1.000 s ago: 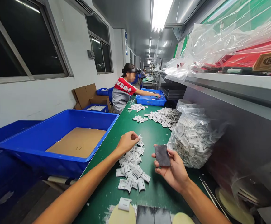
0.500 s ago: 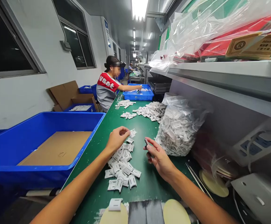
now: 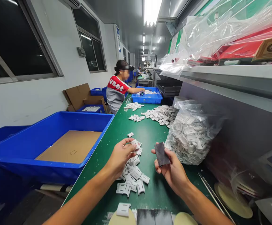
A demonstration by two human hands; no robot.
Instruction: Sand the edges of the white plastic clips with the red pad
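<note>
My left hand (image 3: 122, 157) is closed in a pinch on a white plastic piece (image 3: 135, 144), held over the upper end of a loose pile of similar slotted white pieces (image 3: 134, 173). Across from it, my right hand (image 3: 171, 168) grips a small dark grey rectangle of sandpaper (image 3: 161, 153) between thumb and fingers, its flat face turned toward me. Nearest to me lie dark sheets (image 3: 154, 217) dusted with white. Beside them, a single white piece (image 3: 123, 209) rests on a pale yellow disc (image 3: 117, 220).
On the right stands a clear bag (image 3: 188, 137) full of white pieces, below a shelf (image 3: 232, 72). A large blue bin (image 3: 49, 168) adjoins the green table (image 3: 98, 165) on the left. Farther along, a person (image 3: 117, 90) reaches into a blue tray (image 3: 147, 99).
My left hand has picked up a white piece from the pile's far end. The sandpaper in my right hand has turned from edge-on to face-on. The camera view has swung slightly left.
</note>
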